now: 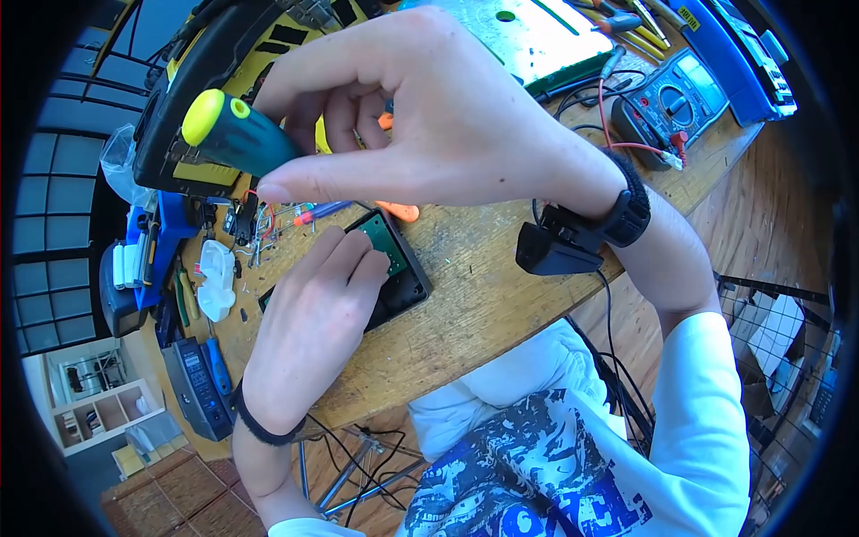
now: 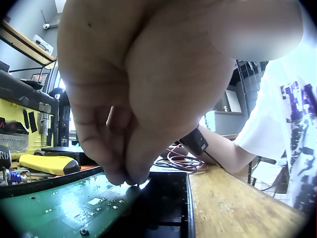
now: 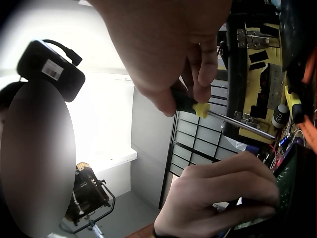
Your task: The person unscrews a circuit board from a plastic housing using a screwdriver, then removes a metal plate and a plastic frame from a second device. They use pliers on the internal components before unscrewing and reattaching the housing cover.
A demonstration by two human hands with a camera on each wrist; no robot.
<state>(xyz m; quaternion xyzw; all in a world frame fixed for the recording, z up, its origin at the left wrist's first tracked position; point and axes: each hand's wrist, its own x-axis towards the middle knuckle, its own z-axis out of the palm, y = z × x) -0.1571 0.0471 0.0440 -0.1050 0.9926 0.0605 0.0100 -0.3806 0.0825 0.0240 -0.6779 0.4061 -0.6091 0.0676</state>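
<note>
My right hand (image 1: 429, 116) grips a screwdriver (image 1: 237, 134) by its dark green and yellow handle, raised above the bench. Its metal shaft (image 3: 240, 123) is bare in the right wrist view but hidden in the head view. Lower down, my left hand (image 1: 313, 313) has thumb and fingertips together at the edge of a green circuit board (image 2: 74, 203). Those fingertips hide what lies right between them. The board sits in a black plastic case (image 1: 413, 288), whose dark inside shows beside the board in the left wrist view. The screwdriver is apart from the board.
A black and yellow toolbox (image 1: 268, 40) stands open behind the hands. A multimeter (image 1: 676, 100) with leads lies at the back right, near a blue case (image 1: 734, 54). To the left are a clear plastic piece (image 1: 216, 279), pliers (image 1: 186, 295) and a blue screwdriver (image 1: 217, 365).
</note>
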